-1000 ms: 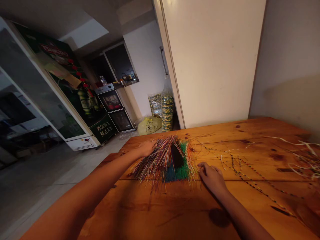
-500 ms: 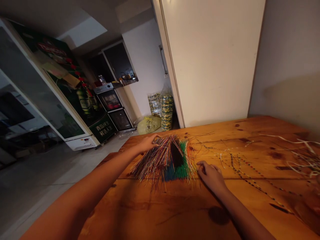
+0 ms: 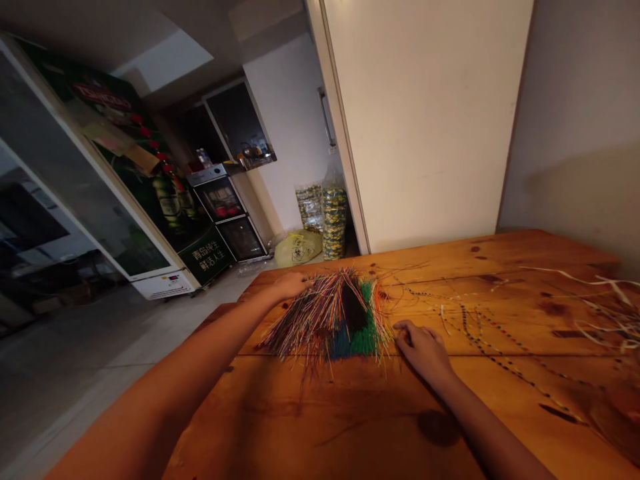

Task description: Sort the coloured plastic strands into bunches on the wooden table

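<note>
A pile of thin multicoloured strands (image 3: 313, 313) is fanned out on the wooden table (image 3: 300, 400), with dark, blue and green strands (image 3: 364, 337) at its right side. At the pile's upper left edge is my left hand (image 3: 294, 285); its fingertips meet the strands, and whether they pinch any is too small to tell. My right hand (image 3: 419, 343) rests on the table just right of the pile, fingers curled together near the strand ends. Anything between those fingers is too small to make out.
Beaded strings (image 3: 500, 360) lie on the table at the right, with a tangle of pale strips (image 3: 613, 313) at the far right edge. Behind the table are a white panel (image 3: 425, 127), a yellow bag (image 3: 299, 248) and a drinks fridge (image 3: 150, 193).
My left hand has shifted slightly left, and its fingers reach less far over the top of the pile. My right hand has barely moved.
</note>
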A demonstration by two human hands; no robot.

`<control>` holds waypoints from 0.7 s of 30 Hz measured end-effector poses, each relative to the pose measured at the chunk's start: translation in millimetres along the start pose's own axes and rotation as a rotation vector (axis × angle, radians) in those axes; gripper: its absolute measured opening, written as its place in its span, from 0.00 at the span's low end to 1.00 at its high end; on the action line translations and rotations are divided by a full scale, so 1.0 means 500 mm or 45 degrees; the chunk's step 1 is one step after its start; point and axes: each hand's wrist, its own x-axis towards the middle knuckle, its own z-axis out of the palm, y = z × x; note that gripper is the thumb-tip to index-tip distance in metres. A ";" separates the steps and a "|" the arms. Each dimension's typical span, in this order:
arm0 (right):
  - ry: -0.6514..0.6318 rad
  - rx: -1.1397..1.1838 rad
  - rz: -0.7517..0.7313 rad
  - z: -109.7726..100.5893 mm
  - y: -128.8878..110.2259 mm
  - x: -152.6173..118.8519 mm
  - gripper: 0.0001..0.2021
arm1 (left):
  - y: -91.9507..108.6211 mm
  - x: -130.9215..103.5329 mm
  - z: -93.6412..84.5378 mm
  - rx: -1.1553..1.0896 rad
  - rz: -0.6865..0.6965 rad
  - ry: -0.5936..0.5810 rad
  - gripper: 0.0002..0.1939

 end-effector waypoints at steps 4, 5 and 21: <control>0.006 0.002 -0.006 0.002 0.001 -0.001 0.13 | -0.007 -0.007 0.012 -0.122 -0.052 -0.053 0.20; 0.007 0.005 -0.011 0.002 0.001 -0.001 0.13 | -0.009 -0.010 0.015 -0.158 -0.057 -0.072 0.19; 0.013 0.024 -0.028 0.006 0.010 0.002 0.12 | -0.039 -0.118 0.028 -0.919 -0.252 -0.520 0.19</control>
